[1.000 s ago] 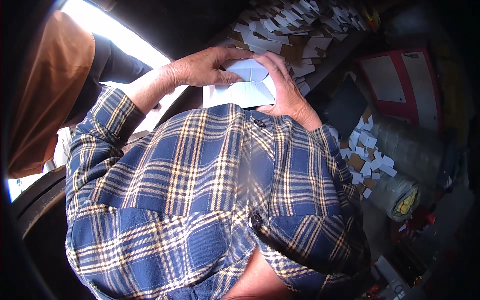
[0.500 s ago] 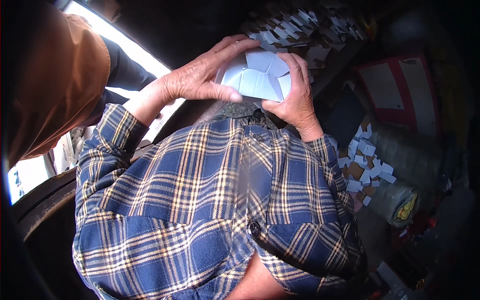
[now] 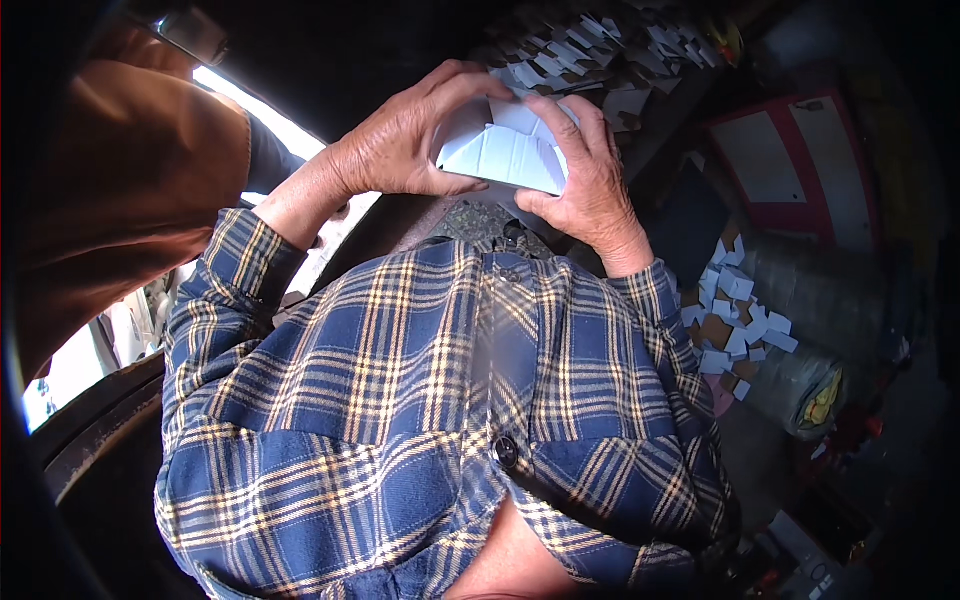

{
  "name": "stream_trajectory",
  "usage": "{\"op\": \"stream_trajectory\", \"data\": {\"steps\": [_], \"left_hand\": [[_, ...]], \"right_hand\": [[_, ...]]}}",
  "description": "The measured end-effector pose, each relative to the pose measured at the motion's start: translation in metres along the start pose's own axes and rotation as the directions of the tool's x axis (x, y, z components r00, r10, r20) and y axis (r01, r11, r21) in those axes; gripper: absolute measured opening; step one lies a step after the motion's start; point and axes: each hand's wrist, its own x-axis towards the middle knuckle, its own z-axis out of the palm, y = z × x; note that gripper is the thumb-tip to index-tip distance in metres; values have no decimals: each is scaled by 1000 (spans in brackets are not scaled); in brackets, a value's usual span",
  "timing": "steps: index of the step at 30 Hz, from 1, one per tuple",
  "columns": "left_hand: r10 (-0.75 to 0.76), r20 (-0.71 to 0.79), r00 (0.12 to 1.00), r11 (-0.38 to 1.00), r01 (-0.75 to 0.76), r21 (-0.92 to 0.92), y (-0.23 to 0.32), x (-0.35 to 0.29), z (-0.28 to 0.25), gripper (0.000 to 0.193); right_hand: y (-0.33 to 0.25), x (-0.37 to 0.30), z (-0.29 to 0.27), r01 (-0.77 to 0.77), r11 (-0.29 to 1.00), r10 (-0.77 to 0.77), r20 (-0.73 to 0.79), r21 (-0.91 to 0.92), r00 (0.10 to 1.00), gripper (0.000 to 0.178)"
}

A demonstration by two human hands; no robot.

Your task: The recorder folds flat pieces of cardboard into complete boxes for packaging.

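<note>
A small white cardboard box (image 3: pixel 500 158) is held up in front of my chest between both hands, its inner folded flaps facing me. My left hand (image 3: pixel 408 135) grips its left side, with the thumb along the lower edge and the fingers over the top. On the right side my right hand (image 3: pixel 585 180) clasps the box, thumb at the lower corner and fingers bent over the upper edge. The far side of the box is hidden from me.
Many white and brown box blanks (image 3: pixel 570 60) lie piled beyond my hands. Another heap of white cardboard pieces (image 3: pixel 735 310) is at the right, by a plastic-wrapped bundle (image 3: pixel 800 370). A red-and-white panel (image 3: pixel 800 170) stands at far right. Close on the left is a person in a brown garment (image 3: pixel 150 190).
My right-hand fingers have moved inward over the upper edge of the box, and the box has tilted slightly. The person at the left has shifted closer to my arm.
</note>
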Motion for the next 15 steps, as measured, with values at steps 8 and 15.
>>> {"op": "stream_trajectory", "data": {"steps": [8, 15], "left_hand": [[31, -53, 998, 1000, -31, 1, 2, -21, 18, 73], [35, -43, 998, 999, -36, -1, 9, -44, 30, 74]], "right_hand": [[-5, -21, 2, 58, 996, -57, -26, 64, 998, 90], [-23, -43, 6, 4, 1000, -5, 17, 24, 1000, 94]]}}
